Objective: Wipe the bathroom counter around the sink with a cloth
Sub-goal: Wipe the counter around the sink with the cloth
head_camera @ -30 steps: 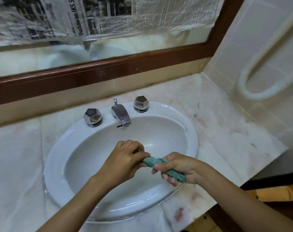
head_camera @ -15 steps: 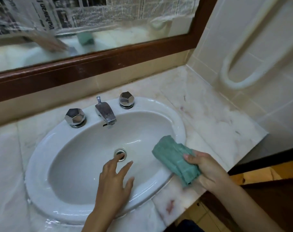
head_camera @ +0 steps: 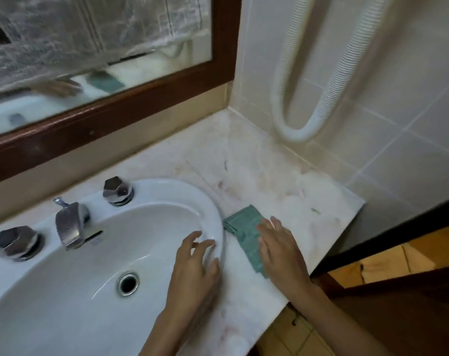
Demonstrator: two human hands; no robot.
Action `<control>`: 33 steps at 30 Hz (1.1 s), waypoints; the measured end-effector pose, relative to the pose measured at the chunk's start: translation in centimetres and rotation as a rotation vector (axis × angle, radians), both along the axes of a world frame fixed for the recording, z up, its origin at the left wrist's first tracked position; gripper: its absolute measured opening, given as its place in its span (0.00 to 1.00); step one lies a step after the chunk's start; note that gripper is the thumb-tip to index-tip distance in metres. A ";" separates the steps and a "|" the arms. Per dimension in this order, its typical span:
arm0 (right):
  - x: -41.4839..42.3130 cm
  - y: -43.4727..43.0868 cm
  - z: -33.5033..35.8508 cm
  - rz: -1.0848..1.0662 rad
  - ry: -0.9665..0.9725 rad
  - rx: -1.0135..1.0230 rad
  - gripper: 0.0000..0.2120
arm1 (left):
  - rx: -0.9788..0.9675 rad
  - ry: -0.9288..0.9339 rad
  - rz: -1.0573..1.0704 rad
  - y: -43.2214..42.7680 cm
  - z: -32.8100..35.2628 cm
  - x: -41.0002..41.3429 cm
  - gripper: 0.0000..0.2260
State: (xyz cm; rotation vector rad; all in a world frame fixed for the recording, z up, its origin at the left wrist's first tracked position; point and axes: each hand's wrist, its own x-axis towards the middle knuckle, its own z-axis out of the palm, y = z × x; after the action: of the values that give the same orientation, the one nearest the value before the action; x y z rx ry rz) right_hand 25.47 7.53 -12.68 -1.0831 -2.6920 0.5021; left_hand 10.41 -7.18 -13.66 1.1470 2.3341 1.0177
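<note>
A folded green cloth [head_camera: 245, 231] lies flat on the pale marble counter [head_camera: 290, 191], just right of the white oval sink [head_camera: 164, 191]. My right hand [head_camera: 282, 253] presses down on the cloth's right part with its fingers spread, covering part of it. My left hand [head_camera: 195, 268] hovers over the sink's right rim, fingers apart and holding nothing. The counter shows faint reddish and dark stains.
A chrome faucet [head_camera: 70, 224] and two faceted knobs [head_camera: 15, 242] [head_camera: 117, 191] sit at the sink's back. A wood-framed mirror [head_camera: 110, 116] runs behind. A white ribbed hose [head_camera: 321, 73] loops on the tiled right wall. The counter's edge [head_camera: 328, 253] drops off at right.
The cloth went from being wrung by both hands over the basin, to my right hand alone, to lying flat on the counter right of the sink. My left hand let go and moved right.
</note>
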 end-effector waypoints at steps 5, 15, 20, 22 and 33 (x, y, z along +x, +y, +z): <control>-1.4 1.0 -2.9 0.164 -0.183 0.022 0.24 | -0.150 0.160 0.134 6.0 -0.8 -0.1 0.25; -2.9 17.8 -4.7 0.026 -0.263 0.080 0.26 | -0.329 0.350 0.096 8.0 -2.6 0.3 0.24; -14.5 25.7 -4.8 -0.047 -0.304 0.042 0.25 | -0.293 0.359 0.138 8.0 -2.7 0.8 0.23; -19.0 25.1 -4.7 -0.015 -0.286 0.021 0.25 | -0.278 0.363 0.153 8.2 -2.5 0.9 0.23; -4.4 9.0 -4.2 0.359 -0.170 0.023 0.25 | -0.267 0.381 0.149 8.1 -2.5 0.8 0.23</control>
State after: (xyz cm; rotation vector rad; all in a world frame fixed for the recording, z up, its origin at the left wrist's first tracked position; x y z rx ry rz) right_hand 21.06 16.52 -16.88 -0.6617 -3.0521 0.4496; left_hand 11.23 0.93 -16.18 1.1526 2.7839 0.5392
